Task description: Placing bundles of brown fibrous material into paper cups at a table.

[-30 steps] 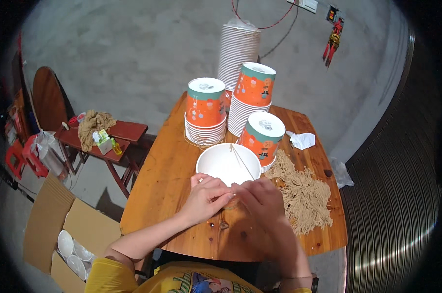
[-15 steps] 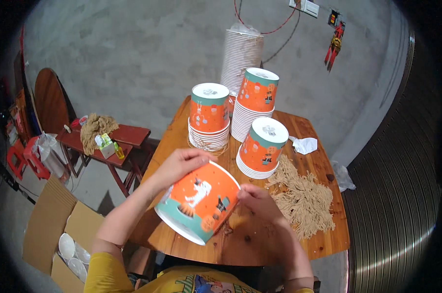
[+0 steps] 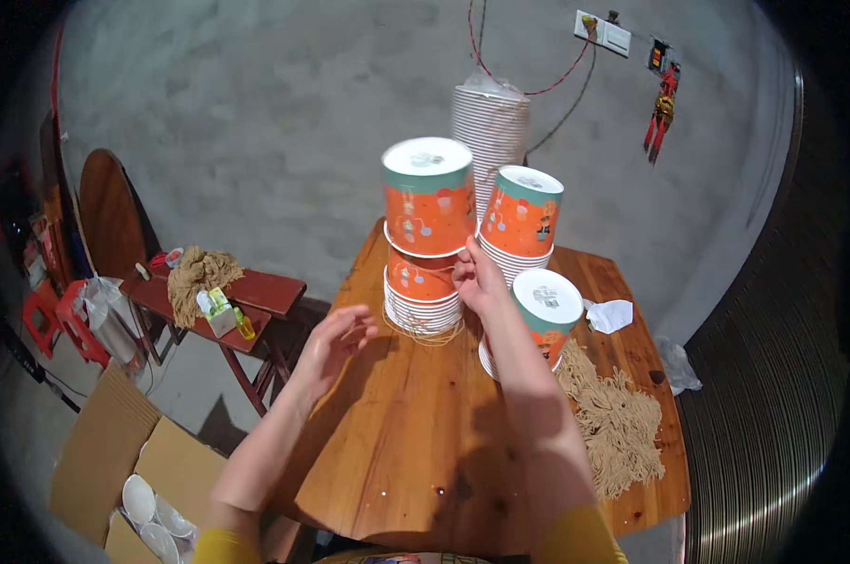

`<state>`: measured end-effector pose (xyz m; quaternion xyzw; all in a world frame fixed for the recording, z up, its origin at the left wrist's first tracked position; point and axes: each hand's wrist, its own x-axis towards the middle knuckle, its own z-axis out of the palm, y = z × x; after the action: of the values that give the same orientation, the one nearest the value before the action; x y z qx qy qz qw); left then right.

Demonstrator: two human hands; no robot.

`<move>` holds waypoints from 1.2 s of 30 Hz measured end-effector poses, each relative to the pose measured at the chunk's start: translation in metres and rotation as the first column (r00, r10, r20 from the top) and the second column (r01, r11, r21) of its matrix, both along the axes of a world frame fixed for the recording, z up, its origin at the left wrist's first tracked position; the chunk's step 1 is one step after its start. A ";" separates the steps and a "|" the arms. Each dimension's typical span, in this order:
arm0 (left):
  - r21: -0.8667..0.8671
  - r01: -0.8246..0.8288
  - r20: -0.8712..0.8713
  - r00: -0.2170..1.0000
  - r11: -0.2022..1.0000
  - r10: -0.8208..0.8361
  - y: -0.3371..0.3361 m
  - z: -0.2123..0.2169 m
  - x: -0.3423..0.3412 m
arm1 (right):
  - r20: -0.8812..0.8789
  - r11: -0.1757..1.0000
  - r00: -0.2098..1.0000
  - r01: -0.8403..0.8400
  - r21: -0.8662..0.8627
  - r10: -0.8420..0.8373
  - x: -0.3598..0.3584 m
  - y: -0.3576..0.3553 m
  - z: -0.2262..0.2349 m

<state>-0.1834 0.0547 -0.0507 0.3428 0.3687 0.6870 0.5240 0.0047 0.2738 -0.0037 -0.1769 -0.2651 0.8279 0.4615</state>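
Note:
An orange paper bucket (image 3: 429, 211) with a green band and white base is upside down over the left stack of nested buckets (image 3: 422, 299), partly sleeved over it. My right hand (image 3: 481, 279) pinches its rim at the lower right. Thin twine loops lie round the foot of that stack. Nearer to me, my left hand (image 3: 338, 343) is off the bucket with its fingers loosely apart and holds nothing. Two more upside-down stacks stand to the right: a taller one (image 3: 523, 218) and a low one (image 3: 547, 305), which my right forearm partly covers.
A tall column of nested white-rimmed buckets (image 3: 491, 122) rises at the back of the wooden table (image 3: 387, 442). Tan strings (image 3: 617, 428) and a white paper (image 3: 610, 316) lie at the right. An open carton (image 3: 176, 446) stands lower left, beyond it a red bench (image 3: 265, 289).
The bucket that both hands held near me has moved forward and turned upside down onto the left stack. My left hand has let go of it. The view has shifted slightly.

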 end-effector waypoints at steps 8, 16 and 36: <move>-0.047 -0.007 -0.053 0.999 0.999 0.005 0.013 -0.021 -0.011 | 0.214 0.993 0.973 0.101 -0.066 -0.085 -0.001 -0.007 -0.063; -0.132 0.087 -0.032 0.995 0.987 -0.092 0.020 -0.029 0.021 | 0.725 0.709 0.496 -0.270 0.652 -0.478 0.063 -0.082 -0.032; -0.195 0.317 -0.045 0.942 0.928 -0.332 0.049 -0.051 0.154 | 0.242 0.186 0.101 -0.390 0.902 -0.965 0.161 -0.051 0.019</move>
<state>-0.0293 0.1034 -0.1021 0.3753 0.3889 0.5400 0.6452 0.1654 0.2227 0.0150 -0.4013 -0.8190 0.0055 0.4100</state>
